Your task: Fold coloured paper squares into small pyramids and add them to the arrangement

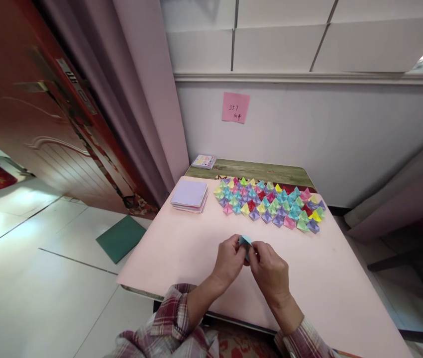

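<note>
Here, both hands, left hand (230,258) and right hand (269,268), pinch a light-blue folded paper piece (245,242) above the pink tabletop (181,248) (tiled floor beside it), near rows of colourful folded pieces (269,204) and a paper stack (189,195).

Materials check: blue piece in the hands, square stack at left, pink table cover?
The blue piece looks like thin matte paper, sharply creased, pinched by the left hand and right hand. The square stack is likely the same paper: flat thin sheets with pastel edges. The pink table cover is smooth, matte and lies flat; paper or thin plastic sheet, cannot tell.
</note>
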